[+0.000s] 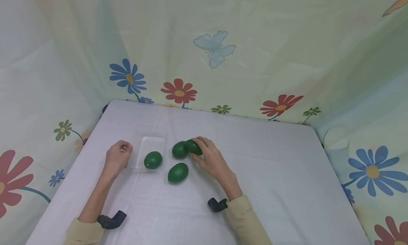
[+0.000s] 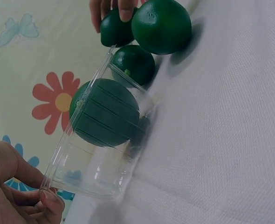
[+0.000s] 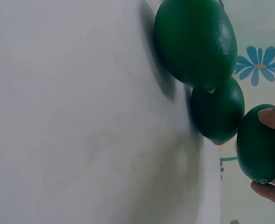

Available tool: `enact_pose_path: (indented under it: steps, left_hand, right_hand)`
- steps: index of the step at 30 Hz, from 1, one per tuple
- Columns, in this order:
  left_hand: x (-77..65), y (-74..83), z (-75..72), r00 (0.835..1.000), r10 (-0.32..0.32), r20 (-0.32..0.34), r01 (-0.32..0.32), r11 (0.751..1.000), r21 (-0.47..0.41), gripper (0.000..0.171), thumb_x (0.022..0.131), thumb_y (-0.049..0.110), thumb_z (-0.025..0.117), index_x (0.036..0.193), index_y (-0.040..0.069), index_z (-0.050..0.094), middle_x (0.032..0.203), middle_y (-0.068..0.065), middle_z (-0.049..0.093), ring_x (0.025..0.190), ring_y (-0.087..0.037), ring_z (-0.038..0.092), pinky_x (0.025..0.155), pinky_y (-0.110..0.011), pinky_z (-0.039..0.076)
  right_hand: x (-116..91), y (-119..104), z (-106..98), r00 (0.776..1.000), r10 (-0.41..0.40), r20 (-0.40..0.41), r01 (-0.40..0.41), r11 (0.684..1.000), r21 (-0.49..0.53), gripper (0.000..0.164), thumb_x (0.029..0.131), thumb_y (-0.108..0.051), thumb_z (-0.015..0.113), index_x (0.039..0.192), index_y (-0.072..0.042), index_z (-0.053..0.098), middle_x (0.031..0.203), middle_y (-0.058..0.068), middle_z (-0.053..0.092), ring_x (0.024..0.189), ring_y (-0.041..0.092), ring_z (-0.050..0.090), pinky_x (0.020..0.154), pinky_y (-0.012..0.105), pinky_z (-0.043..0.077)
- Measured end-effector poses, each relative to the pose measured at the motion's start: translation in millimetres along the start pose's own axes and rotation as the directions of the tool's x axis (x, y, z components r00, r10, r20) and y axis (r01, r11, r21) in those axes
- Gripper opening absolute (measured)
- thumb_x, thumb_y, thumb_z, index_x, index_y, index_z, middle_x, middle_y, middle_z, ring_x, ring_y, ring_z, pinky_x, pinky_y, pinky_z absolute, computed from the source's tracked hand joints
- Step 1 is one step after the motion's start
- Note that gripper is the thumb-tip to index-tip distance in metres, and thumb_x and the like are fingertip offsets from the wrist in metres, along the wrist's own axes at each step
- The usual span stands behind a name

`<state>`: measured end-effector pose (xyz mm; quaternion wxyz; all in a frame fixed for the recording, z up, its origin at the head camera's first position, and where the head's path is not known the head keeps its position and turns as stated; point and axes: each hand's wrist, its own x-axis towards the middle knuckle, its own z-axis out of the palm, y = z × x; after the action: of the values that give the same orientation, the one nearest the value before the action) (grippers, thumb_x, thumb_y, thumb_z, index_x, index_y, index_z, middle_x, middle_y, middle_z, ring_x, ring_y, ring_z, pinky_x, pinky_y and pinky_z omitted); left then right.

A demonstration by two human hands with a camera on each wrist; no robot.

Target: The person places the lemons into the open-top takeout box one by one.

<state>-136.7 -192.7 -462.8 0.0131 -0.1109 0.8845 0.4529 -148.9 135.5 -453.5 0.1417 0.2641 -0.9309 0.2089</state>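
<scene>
My left hand (image 1: 117, 157) pinches the rim of a clear plastic container (image 1: 152, 143) at its left side; the left wrist view shows thumb and fingers on that rim. Inside the container sits one dark green lime (image 1: 153, 160), towards its near end. To the right, my right hand (image 1: 210, 159) grips another lime (image 1: 193, 147) between thumb and fingers, held up off the cloth in the right wrist view. Two more limes lie between the hands: a farther lime (image 1: 179, 150), which the held one partly overlaps in the head view, and a nearer lime (image 1: 178, 173).
A white cloth (image 1: 274, 188) covers the table. Behind and beside it hangs a curtain (image 1: 248, 75) printed with flowers and a butterfly. A dark wrist device (image 1: 112, 220) is on the left forearm, and a similar device (image 1: 217, 205) is on the right.
</scene>
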Motion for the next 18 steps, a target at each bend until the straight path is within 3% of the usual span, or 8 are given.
enact_pose_path:
  steps: [18]
  left_hand:
    - [0.3,-0.1,1.0,1.0,0.012,-0.012,-0.012,1.0,-0.002,0.032,0.098,0.017,0.046,0.118,-0.006,0.056,0.101,-0.019,0.061,0.064,-0.025,0.061,0.048,-0.025,0.048]
  right_hand:
    - [34.9,-41.7,1.3,0.993,-0.103,0.054,0.1,0.994,0.05,0.054,0.087,-0.023,0.073,0.136,-0.016,0.052,0.135,0.006,0.052,0.122,0.021,0.055,0.096,0.032,0.053]
